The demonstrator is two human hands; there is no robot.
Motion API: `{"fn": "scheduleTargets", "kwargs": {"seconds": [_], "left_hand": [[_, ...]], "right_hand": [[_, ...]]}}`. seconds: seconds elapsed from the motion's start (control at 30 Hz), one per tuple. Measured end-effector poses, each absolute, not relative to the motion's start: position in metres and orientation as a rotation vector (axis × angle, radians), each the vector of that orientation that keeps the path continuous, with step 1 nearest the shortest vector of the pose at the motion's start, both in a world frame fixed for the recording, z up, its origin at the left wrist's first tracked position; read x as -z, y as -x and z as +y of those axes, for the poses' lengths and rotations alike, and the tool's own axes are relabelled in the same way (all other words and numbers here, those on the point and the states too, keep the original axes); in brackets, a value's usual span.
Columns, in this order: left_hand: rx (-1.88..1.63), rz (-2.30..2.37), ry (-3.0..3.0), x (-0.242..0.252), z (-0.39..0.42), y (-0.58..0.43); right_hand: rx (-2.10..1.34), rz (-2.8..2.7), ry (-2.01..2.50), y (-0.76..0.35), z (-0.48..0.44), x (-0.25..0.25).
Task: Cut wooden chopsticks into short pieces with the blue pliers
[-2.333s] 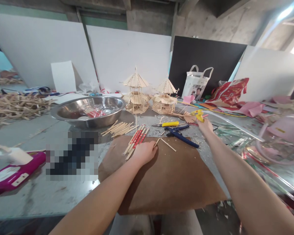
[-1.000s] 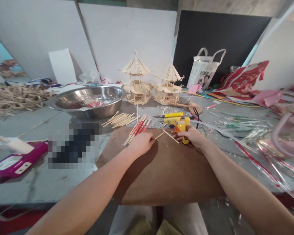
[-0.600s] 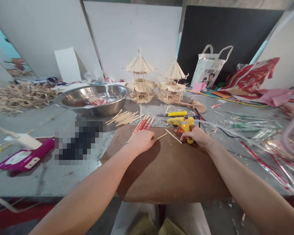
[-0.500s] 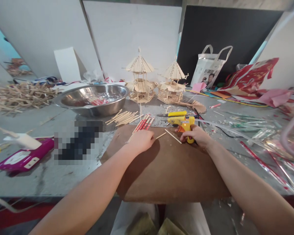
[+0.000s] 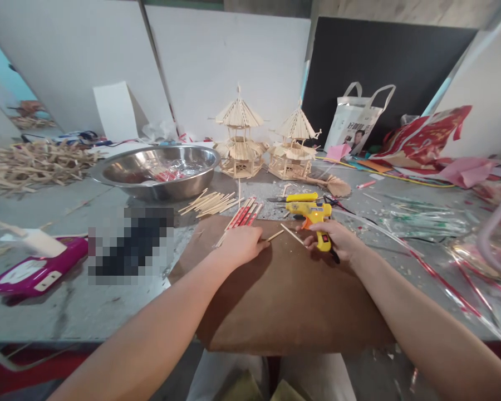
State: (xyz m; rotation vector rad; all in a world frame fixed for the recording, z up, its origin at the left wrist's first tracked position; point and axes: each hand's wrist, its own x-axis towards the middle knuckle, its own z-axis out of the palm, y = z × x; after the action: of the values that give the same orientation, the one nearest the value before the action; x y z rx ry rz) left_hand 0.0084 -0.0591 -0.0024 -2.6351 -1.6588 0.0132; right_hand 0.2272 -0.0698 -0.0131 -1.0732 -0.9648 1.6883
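My right hand (image 5: 329,239) wraps around the grip of a yellow hot glue gun (image 5: 311,210), whose nozzle points left. A small orange light glows on its side. My left hand (image 5: 244,244) is closed over the brown board (image 5: 292,301), with a short wooden stick (image 5: 275,235) protruding from its fingertips. Another thin stick (image 5: 293,234) lies slanted between the two hands, its lower end near my right fingers. Just beyond my left hand are red-wrapped sticks (image 5: 245,214). A pile of loose wooden sticks (image 5: 212,203) lies farther left.
Two stick-built pagoda models (image 5: 239,139) stand at the back, beside a metal basin (image 5: 129,186). A yellow utility knife (image 5: 301,197) lies behind the glue gun. At left are a purple power strip (image 5: 37,267) and a pixelated dark object (image 5: 133,245). Plastic wrappers (image 5: 421,217) clutter the right.
The glue gun has tilted slightly in my right hand, and its trailing glue stick has swung lower. My left hand stays almost in place. The whole view has shifted slightly.
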Motion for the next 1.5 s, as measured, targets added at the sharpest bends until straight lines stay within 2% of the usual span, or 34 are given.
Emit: {"fn": "scheduleTargets", "kwargs": {"seconds": [0.23, 0.9, 1.5], "left_hand": [[-0.092, -1.716, 2.610, -0.002, -0.060, -0.010], [-0.034, -1.811, 2.574, -0.001, -0.058, -0.003], [0.015, -1.870, 2.586, 0.002, -0.052, -0.001]], "right_hand": [[-1.736, -0.919, 1.091, -0.218, -0.069, 0.019], [-1.515, -0.925, 1.256, -0.232, -0.056, 0.021], [-1.609, -1.017, 1.257, -0.236, -0.058, 0.020]]}}
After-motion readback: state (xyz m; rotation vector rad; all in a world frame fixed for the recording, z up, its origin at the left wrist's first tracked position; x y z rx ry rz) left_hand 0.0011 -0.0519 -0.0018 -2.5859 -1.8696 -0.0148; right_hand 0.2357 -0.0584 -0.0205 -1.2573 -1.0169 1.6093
